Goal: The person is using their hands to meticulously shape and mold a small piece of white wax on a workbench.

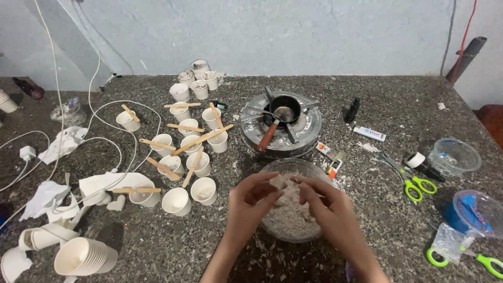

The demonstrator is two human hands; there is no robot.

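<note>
Head view: left hand [250, 202] and right hand [326, 205] both pinch one pale wax chunk [279, 183] directly above the glass bowl [272, 226] of wax flakes. Recommended: break small pieces, keep hands low over the bowl so crumbs fall inside, clear of the paper cups [203, 189]

1. Left hand [250, 198]: forearm rising from the bottom edge, fingers curled inward, pinching.
2. Right hand [326, 204]: mirrored pose, fingers bent, fingertips meeting the left's.
</note>
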